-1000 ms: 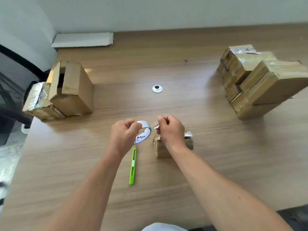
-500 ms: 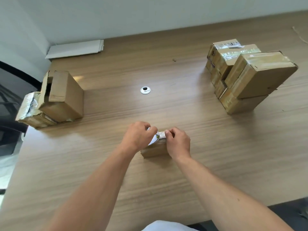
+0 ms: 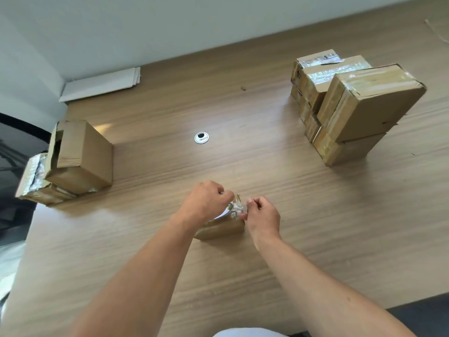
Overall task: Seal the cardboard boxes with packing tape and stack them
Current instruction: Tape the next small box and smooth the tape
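Observation:
A small cardboard box [image 3: 220, 229] lies on the wooden table [image 3: 315, 227] in front of me. My left hand [image 3: 206, 200] grips a roll of clear packing tape [image 3: 224, 213] above the box; most of the roll is hidden under the hand. My right hand [image 3: 261, 215] pinches the crinkled free end of the tape [image 3: 237, 208] at the box's right top edge. A stack of taped boxes [image 3: 352, 103] stands at the far right. At the left edge, an untaped box [image 3: 80, 154] with open flaps leans on a taped one [image 3: 36, 183].
A round cable grommet [image 3: 201, 137] sits in the table's middle, beyond the hands. Flat white sheets [image 3: 102, 83] lie against the wall at the back left. A dark chair [image 3: 17, 147] stands off the table's left edge.
Both hands moved the tape roll from beside the small box onto its top, and the free end is pulled a little to the right. The green cutter is no longer visible.

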{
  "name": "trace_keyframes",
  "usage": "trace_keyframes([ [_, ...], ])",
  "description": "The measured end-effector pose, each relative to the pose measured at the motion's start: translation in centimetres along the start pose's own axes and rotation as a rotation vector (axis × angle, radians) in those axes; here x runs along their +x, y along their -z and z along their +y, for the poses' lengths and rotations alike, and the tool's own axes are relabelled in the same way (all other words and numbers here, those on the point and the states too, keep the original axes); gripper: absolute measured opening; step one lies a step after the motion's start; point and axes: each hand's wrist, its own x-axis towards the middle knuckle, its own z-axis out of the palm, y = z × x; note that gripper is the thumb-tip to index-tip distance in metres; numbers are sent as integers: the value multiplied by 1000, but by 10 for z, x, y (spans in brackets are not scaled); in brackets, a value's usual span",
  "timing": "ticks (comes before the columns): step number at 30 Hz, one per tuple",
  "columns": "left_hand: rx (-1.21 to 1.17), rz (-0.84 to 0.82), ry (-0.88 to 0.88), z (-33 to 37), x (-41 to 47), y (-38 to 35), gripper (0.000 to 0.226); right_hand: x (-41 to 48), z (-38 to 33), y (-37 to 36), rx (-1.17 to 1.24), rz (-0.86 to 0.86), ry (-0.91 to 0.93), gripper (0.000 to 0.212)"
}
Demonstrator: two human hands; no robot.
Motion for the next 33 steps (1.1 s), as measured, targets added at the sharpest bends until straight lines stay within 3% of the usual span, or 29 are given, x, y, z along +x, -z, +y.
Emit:
trace_keyframes([
  [5,35,-19,16,-1,7,-2,36,11,9,7,112,50,-147,32],
  [13,77,-24,5,0,10,-4,38,16,17,8,146,46,-213,32],
  [21,56,0,19,0,6,-5,40,14,20,-5,-308,-58,-152,29],
  [26,66,25,5,-2,4,-7,36,18,26,-14,-301,-133,-189,34],
  [29,60,27,0,-2,4,-7,35,20,17,-5,-336,-142,-210,24],
  [31,48,22,2,-3,5,-7,36,22,12,3,-376,-124,-198,51],
  [33,46,16,-1,-3,5,-7,35,19,6,8,-373,-83,-72,56],
])
